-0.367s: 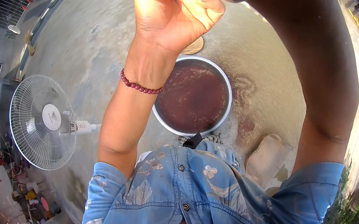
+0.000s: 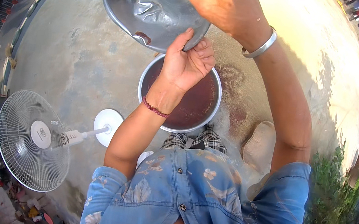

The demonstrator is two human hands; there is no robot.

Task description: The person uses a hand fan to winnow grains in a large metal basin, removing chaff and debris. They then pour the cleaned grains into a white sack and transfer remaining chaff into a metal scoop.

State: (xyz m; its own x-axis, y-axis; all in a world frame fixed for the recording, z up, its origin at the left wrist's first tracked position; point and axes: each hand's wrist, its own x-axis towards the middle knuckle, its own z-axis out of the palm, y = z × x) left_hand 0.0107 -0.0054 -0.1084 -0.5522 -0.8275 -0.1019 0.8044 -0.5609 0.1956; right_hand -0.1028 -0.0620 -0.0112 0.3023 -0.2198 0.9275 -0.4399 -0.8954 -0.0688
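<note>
Both my hands grip a dented grey metal basin (image 2: 130,6), which is tilted and raised in front of me. My left hand (image 2: 188,63), with a beaded bracelet at the wrist, is closed on its near right rim, thumb on top. Farther along the right side, my right hand (image 2: 231,10) holds the rim; some of its fingers are hidden. A small reddish-brown patch clings inside the basin's near edge. Below, partly covered by my left hand, a round tub (image 2: 218,90) with a pale rim stands on the ground, containing dark red material flecked with light bits.
A white standing fan (image 2: 40,134) is at my left, its round base (image 2: 107,125) on the concrete. To the right of the tub lies a pale woven mat or sack (image 2: 259,143). Reddish grains are scattered beside the tub. Green plants (image 2: 336,191) grow at the right.
The basin has come down into view, with my right hand lowered alongside it. My left hand has moved lower and slightly right, still at the rim.
</note>
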